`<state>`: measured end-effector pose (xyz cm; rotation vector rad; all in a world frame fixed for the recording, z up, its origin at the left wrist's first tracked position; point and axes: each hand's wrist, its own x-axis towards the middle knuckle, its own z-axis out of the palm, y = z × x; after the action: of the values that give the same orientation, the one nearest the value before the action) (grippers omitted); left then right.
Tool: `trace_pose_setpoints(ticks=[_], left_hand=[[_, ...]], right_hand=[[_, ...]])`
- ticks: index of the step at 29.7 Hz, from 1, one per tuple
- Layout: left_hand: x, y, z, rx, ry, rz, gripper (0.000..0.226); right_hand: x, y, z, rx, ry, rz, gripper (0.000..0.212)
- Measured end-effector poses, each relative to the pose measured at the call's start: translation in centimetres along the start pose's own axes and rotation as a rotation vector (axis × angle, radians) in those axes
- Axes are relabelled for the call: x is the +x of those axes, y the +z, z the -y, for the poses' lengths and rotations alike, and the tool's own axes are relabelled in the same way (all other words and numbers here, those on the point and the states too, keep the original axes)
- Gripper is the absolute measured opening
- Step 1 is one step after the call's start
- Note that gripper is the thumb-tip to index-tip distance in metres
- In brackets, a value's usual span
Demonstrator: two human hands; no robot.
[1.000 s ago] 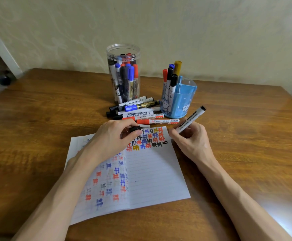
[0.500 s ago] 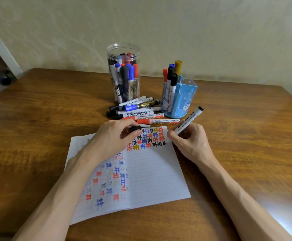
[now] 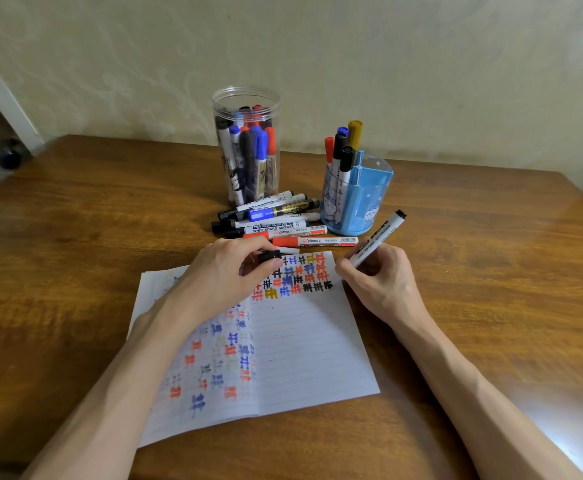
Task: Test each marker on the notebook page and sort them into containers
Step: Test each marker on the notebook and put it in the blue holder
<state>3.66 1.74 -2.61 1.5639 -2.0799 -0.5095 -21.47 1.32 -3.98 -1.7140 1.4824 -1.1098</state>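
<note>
Two containers stand on the tabletop (image 3: 110, 209): a clear jar (image 3: 246, 98) and a blue holder (image 3: 369, 202). One marker (image 3: 380, 233) is gripped by the right hand (image 3: 383, 282) at the notebook's (image 3: 311, 341) right edge; one black cap (image 3: 270, 255) is pinched by the left hand (image 3: 224, 275).

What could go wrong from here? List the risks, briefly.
1. The right hand holds the marker down at the right edge of the page; its tip may slip onto the table.
2. The left hand, pinching the cap, lies over inked marks and could smear them.
3. The loose markers lie just beyond the page; a nudge might send them rolling.
</note>
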Motion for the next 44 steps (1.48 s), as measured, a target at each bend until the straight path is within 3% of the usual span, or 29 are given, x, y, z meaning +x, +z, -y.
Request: trace_pose_setpoints(ticks=[10, 15, 22, 26, 37, 44], left_hand=[[0.0, -0.1, -0.1, -0.012, 0.002, 0.005, 0.035], [0.0, 0.0, 0.1, -0.009, 0.024, -0.012, 0.038], [-0.1, -0.1, -0.3, -0.120, 0.082, -0.019, 0.038], [-0.3, -0.3, -1.0, -0.233, 0.077, -0.012, 0.036], [-0.3, -0.4, -0.9, -0.332, 0.039, 0.018, 0.027], [-0.2, -0.3, -0.8, -0.292, 0.069, 0.011, 0.025]], right_hand=[[0.1, 0.1, 0.0, -0.004, 0.021, -0.034, 0.010], [0.0, -0.1, 0.2, -0.034, 0.018, 0.041, 0.010], [0.0, -0.5, 1.2, 0.222, 0.037, -0.068, 0.008], [-0.3, -0.5, 1.4, 0.357, 0.043, 0.001, 0.026], [-0.5, -0.1, 2.1, 0.618, 0.129, 0.173, 0.027], [-0.9, -0.5, 2.2, 0.428, 0.092, 0.252, 0.026]])
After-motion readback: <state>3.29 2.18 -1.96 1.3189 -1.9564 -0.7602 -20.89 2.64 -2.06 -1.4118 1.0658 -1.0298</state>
